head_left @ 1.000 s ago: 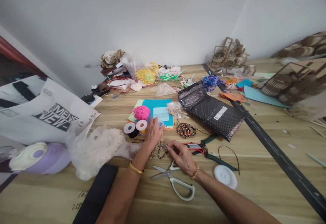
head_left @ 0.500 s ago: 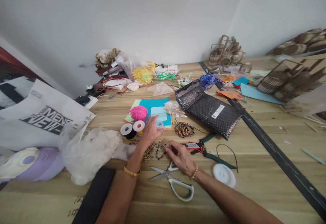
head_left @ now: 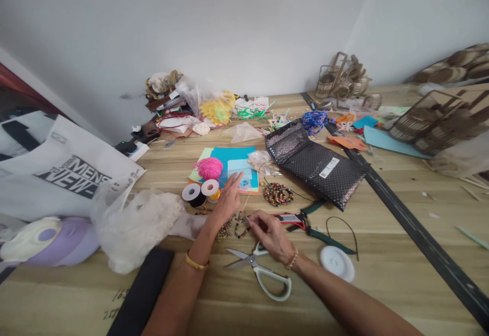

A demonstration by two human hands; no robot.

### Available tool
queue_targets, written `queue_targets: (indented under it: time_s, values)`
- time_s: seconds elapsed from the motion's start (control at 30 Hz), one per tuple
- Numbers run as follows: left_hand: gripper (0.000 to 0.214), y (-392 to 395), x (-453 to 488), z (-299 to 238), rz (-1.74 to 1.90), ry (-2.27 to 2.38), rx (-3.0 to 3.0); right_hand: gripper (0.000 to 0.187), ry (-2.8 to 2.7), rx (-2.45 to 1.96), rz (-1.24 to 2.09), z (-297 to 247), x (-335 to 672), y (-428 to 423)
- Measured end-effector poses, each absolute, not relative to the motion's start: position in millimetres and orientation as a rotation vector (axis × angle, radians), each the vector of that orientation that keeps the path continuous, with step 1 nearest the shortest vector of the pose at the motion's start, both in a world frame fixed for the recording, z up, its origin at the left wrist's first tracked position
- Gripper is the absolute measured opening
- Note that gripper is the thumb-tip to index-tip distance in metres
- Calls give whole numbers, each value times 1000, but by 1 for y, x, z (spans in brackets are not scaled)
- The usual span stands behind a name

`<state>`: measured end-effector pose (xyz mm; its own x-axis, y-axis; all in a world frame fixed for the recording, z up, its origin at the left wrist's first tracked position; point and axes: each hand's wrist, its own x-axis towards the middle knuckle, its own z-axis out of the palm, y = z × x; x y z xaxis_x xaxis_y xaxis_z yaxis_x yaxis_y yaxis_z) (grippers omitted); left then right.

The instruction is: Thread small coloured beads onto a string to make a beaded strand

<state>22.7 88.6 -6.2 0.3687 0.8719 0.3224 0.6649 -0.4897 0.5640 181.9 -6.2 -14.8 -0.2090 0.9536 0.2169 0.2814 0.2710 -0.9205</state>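
My left hand (head_left: 227,198) reaches forward over the wooden table (head_left: 382,254), fingers stretched toward a small clear bead box (head_left: 244,184) on blue paper (head_left: 234,156). A thin thread runs from it toward my right hand (head_left: 269,232), which is closed in a pinch at the end of a strand of coloured beads (head_left: 234,227) lying on the table. White-handled scissors (head_left: 263,270) lie just below my right hand. Black and white thread spools (head_left: 199,192) sit beside my left hand.
A coil of coloured beads (head_left: 277,194), a pink yarn ball (head_left: 210,168), a black padded mailer (head_left: 317,164), green pliers (head_left: 313,224) and a white lid (head_left: 337,263) surround the hands. A plastic bag (head_left: 133,221) and printed white bag (head_left: 64,173) lie left. Wicker baskets (head_left: 431,122) stand right.
My left hand has opened its fingers and reached a little farther forward toward the clear box. My right hand has stayed pinched at the bead strand.
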Motion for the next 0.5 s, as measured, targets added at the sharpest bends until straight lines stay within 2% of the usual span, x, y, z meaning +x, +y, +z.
queue_targets:
  time_s: [0.37, 0.5]
  values:
    - [30, 43, 4, 3, 917, 1481, 2251, 20, -1686, -1155, 970, -17, 183, -7]
    - [19, 22, -4, -5, 792, 1535, 2214, 20, -1689, -1159, 966, -19, 183, -7]
